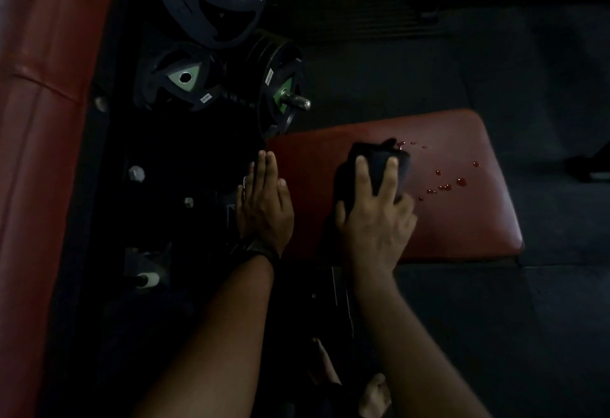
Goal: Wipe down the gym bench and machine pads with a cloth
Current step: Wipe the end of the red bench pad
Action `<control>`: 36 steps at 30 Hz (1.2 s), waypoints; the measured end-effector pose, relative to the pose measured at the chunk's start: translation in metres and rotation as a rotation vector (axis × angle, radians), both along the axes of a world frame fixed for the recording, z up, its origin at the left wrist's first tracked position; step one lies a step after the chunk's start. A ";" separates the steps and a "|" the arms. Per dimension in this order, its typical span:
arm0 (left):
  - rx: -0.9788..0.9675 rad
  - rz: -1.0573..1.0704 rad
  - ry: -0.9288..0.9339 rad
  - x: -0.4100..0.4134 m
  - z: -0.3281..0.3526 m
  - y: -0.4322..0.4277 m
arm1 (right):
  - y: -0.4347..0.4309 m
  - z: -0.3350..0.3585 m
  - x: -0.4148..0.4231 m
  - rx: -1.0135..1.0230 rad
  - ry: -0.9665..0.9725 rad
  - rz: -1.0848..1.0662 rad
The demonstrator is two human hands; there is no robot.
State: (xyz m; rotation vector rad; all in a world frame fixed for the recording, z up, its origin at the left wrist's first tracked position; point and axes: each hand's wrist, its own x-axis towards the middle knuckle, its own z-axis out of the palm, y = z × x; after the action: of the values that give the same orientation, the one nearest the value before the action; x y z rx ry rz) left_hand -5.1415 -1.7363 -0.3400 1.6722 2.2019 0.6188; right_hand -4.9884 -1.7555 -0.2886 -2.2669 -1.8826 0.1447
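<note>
At the bench pad's (462, 219) left edge the left hand (264, 206) rests flat, fingers straight. Mid-pad, the right hand (376, 219) presses the cloth (379, 163) under spread fingers, with droplets (445, 186) and bare pad to the right.

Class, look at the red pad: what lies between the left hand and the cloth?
Only a bare stretch of pad; the head view shows nothing else between the left hand at its edge and the cloth under the right hand.
</note>
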 end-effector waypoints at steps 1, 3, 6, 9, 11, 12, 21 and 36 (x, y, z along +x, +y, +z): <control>-0.002 -0.004 -0.004 -0.001 -0.001 0.000 | -0.014 -0.001 -0.009 0.002 0.007 0.013; 0.009 -0.009 -0.010 0.000 0.000 0.001 | -0.031 0.000 -0.024 -0.031 0.041 0.076; 0.006 -0.007 -0.019 -0.001 0.000 0.001 | -0.008 0.001 -0.028 0.005 0.046 0.284; 0.021 -0.010 0.001 -0.001 -0.001 0.000 | 0.051 0.006 -0.016 -0.012 -0.096 0.546; 0.006 -0.006 -0.016 0.000 0.000 0.000 | 0.080 0.007 -0.001 -0.012 -0.093 0.436; 0.001 -0.007 -0.024 0.001 0.001 0.000 | 0.085 0.006 0.006 0.003 -0.080 0.326; 0.059 -0.081 0.011 -0.008 -0.007 -0.001 | 0.014 0.000 -0.048 0.042 0.080 0.295; 0.081 -0.069 -0.008 -0.009 -0.011 0.001 | 0.022 0.001 -0.037 0.011 -0.010 0.323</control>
State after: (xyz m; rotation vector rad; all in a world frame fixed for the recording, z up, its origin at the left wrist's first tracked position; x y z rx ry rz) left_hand -5.1501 -1.7348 -0.3508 1.7743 2.1305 0.7040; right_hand -5.0249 -1.7331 -0.2877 -1.9429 -2.2352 0.1680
